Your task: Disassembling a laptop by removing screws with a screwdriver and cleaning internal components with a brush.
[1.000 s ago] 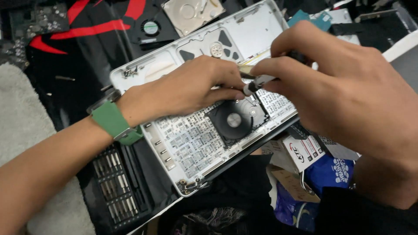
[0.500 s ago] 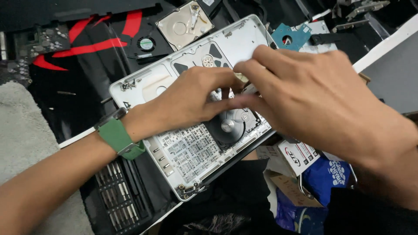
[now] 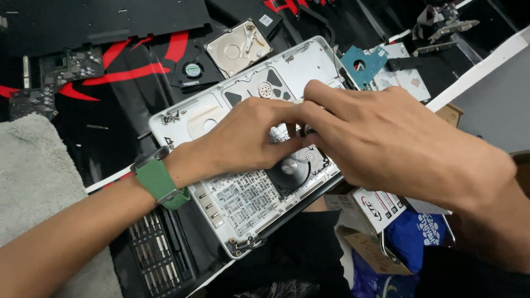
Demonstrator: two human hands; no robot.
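An opened silver laptop shell (image 3: 182, 118) lies tilted on a black and red mat, its inner frame showing. A round black fan (image 3: 292, 168) sits in its lower right part. My left hand (image 3: 248, 138), with a green watch band (image 3: 160, 182) on the wrist, rests on the shell just above the fan, fingers curled. My right hand (image 3: 386, 143) reaches in from the right, and its fingertips meet the left fingertips over the fan. A dark bit of a thin screwdriver (image 3: 305, 131) shows between them. The rest of the tool is hidden.
An open hard drive (image 3: 237, 47), a small black fan (image 3: 192, 70), a dark circuit board (image 3: 55, 77) and a teal board (image 3: 361, 63) lie behind the shell. A grey towel (image 3: 33, 176) is at left, a black slotted part (image 3: 160, 248) in front, a cardboard box (image 3: 381, 209) and blue bag (image 3: 414, 237) at right.
The view has shifted, so the shell sits lower in frame. My right hand has closed in over my left fingertips, and the screwdriver seen earlier is now almost covered.
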